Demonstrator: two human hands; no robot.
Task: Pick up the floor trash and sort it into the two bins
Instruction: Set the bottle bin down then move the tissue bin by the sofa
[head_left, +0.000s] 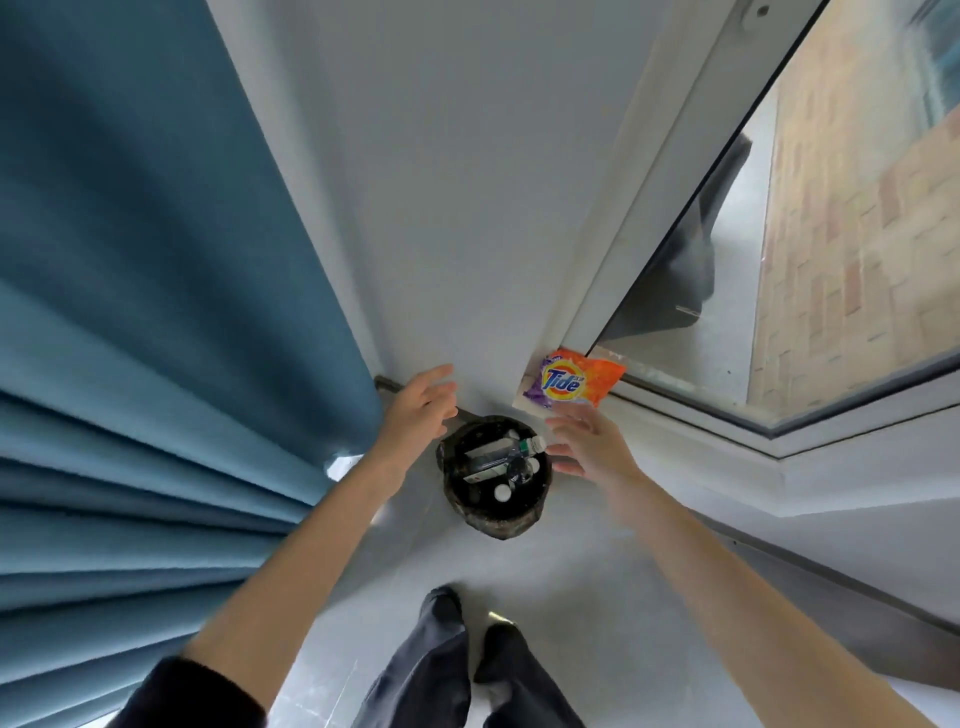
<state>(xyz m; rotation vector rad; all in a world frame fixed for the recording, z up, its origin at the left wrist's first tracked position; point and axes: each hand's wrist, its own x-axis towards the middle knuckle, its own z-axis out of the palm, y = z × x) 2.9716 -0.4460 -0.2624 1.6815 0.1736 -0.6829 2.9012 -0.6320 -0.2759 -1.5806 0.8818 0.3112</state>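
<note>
A round black bin (496, 522) stands on the pale floor in the corner, seen from above. Inside it lie a clear plastic bottle (506, 453) with a green and white cap end and other bottles with white caps. An orange and purple Tide packet (574, 382) lies on the floor by the window frame, just beyond the bin. My left hand (421, 410) hovers to the left of the bin, fingers spread and holding nothing. To the bin's right, my right hand (592, 441) is blurred, fingers extended, just below the packet and apart from it.
A blue curtain (156, 312) hangs along the left. A white wall (467, 182) runs behind the bin. A window with a white frame (675, 410) fills the right, its sill low near the floor. My dark-trousered legs (447, 665) stand at the bottom.
</note>
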